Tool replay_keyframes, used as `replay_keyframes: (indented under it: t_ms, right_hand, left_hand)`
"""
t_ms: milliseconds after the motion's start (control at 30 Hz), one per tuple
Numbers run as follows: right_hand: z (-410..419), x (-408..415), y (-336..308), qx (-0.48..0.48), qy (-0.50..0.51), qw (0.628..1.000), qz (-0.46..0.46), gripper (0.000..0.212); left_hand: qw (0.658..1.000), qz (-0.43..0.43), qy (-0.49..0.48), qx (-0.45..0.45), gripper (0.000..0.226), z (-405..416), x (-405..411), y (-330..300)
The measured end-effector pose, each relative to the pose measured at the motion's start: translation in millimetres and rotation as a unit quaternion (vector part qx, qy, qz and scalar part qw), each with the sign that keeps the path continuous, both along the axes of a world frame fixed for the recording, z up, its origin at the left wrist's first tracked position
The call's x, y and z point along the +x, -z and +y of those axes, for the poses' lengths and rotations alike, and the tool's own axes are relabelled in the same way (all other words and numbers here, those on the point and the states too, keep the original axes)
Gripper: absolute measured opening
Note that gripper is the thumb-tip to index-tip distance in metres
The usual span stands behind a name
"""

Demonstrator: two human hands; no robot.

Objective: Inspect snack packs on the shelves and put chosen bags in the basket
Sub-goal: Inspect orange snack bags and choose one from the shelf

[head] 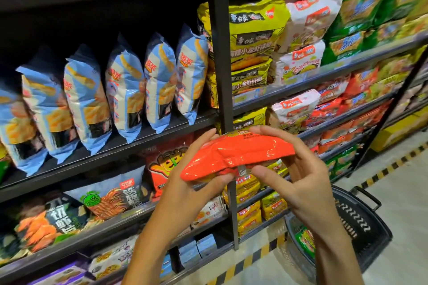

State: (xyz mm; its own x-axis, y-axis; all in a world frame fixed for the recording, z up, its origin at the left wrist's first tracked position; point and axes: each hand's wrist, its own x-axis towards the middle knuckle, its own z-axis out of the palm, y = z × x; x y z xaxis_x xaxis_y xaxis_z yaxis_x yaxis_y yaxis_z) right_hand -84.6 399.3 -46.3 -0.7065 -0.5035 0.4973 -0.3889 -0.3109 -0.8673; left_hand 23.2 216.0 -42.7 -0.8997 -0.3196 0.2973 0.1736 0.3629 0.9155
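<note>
**Inspector:** While both hands are raised before the shelving, where does the orange snack bag sit?

**Recorder:** Between them, held roughly level in front of the black upright post that divides the two shelf bays. Left hand takes the bag's lower left end; right hand takes its right end.

**Inspector:** Grip of each?

**Recorder:** Left hand: fingers curled up behind the bag, thumb pressed on its underside, clamped on the pack. Right hand: fingers arched over the top edge, thumb pressed against the lower seam near a small grey tab; also gripping the pack. The hands are apart, one at each end.

**Inspector:** Basket?

**Recorder:** A black basket stands on the floor below the right forearm, near the foot of the shelving. A green packet shows inside it, by its near rim.

**Inspector:** Surroundings?

**Recorder:** Blue-and-white bags stand upright in a row along the front edge of the left bay's middle shelf. Yellow packs are stacked at the left end of the right bay's shelf.
</note>
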Motion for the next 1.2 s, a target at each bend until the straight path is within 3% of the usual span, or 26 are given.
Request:
replay_keyframes:
  t_ms: [200, 333, 567, 900, 1000, 1100, 1200]
  right_hand:
    - [-18, 3, 6, -0.029, 0.158, 0.987, -0.019, 0.02]
    - [-28, 4, 13, -0.039, 0.187, 0.978, -0.082, 0.02]
    - [-30, 6, 14, -0.027, 0.185, 0.977, -0.099, 0.021]
    - [-14, 3, 15, 0.063, 0.033, 0.997, -0.04, 0.031]
    - [-19, 6, 9, 0.016, 0.089, 0.993, -0.079, 0.021]
    - [-25, 7, 6, -0.016, 0.142, 0.981, -0.133, 0.03]
    - [-26, 7, 0, -0.023, 0.129, 0.98, -0.147, 0.033]
  left_hand:
    - [0.999, -0.017, 0.023, 0.013, 0.071, 5, 2, 3]
    - [0.999, -0.034, 0.031, 0.014, 0.063, 5, 2, 7]
    - [0.999, -0.015, -0.019, 0.049, 0.03, 10, -2, 4]
    - [0.977, -0.066, -0.134, 0.153, 0.047, 10, -3, 2]
    - [0.979, -0.08, -0.104, 0.155, 0.054, 2, -4, 5]
    - [0.979, -0.07, -0.067, 0.177, 0.057, 1, -4, 7]
    - [0.981, -0.04, -0.059, 0.183, 0.057, 2, -4, 2]
